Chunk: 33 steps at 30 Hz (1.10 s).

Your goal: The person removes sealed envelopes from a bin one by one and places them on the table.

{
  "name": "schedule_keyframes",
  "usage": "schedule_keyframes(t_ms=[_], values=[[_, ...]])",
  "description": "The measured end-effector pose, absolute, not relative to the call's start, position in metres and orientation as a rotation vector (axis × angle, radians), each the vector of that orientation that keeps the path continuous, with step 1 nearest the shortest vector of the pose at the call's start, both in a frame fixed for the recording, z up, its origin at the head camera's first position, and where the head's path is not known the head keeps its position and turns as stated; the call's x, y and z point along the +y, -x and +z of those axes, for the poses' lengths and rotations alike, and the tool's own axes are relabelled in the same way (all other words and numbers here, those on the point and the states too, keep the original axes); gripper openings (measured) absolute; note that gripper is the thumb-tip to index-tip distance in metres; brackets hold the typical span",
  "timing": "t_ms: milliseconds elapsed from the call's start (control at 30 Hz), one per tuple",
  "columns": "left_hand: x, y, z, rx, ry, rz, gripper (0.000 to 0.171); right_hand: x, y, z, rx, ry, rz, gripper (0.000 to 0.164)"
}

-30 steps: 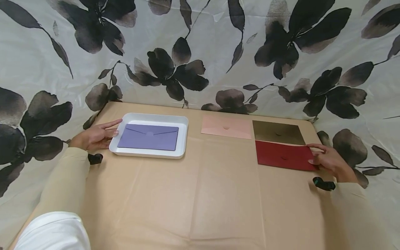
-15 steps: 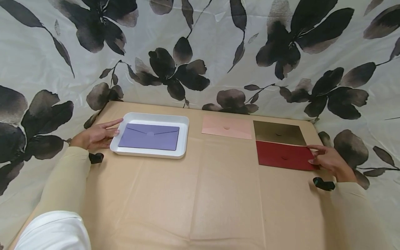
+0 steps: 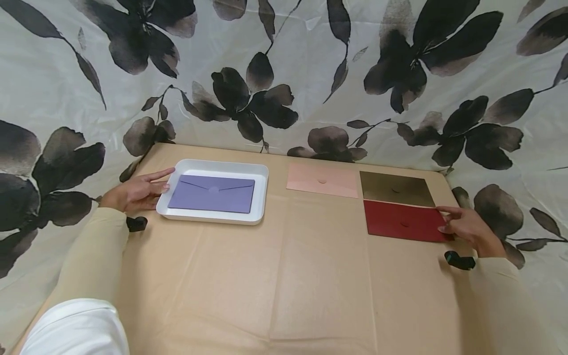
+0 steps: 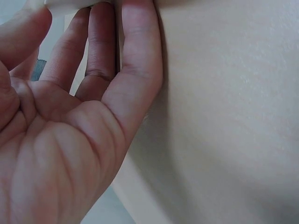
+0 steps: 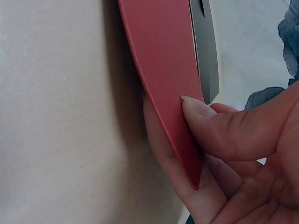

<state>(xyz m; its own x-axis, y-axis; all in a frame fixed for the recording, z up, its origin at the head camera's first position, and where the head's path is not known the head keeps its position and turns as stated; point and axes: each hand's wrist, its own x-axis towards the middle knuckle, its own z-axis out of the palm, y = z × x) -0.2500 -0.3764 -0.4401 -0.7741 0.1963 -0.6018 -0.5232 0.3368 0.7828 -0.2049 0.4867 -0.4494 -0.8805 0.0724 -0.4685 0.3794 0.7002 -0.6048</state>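
A lavender envelope (image 3: 211, 194) lies in a white tray (image 3: 259, 217) at the left of the table. My left hand (image 3: 134, 193) touches the tray's left side with its fingers extended; in the left wrist view, the thumb and fingertips meet the tray's edge (image 4: 70, 5). On the right, my right hand (image 3: 473, 230) pinches the right end of a red envelope (image 3: 403, 222). The right wrist view has the thumb (image 5: 208, 122) on top and fingers beneath, with that end of the red envelope raised and slightly bowed.
A gold-brown envelope (image 3: 396, 188) lies directly behind the red one, and a pink envelope (image 3: 322, 180) is to its left. All are on a tan-covered table (image 3: 284, 276). A white floral cloth (image 3: 310, 64) hangs behind the table's far edge.
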Motion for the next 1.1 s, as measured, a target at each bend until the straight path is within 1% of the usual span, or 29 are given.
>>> schedule_keyframes(t_ms=[233, 500, 1100], values=[[-0.3742, 0.2495, -0.4411, 1.995, 0.293, 1.485, 0.074, 0.4861, 0.2042, -0.4478, 2.479, -0.356, -1.022, 0.086], [-0.374, 0.2486, -0.4416, 1.979, 0.305, 1.514, 0.077, 0.4871, 0.2056, -0.4486, 2.497, -0.347, -0.972, 0.084], [-0.3757, 0.249, -0.4409, 1.971, 0.302, 1.521, 0.077, 0.4872, 0.2078, -0.4468, 2.476, -0.345, -0.951, 0.085]])
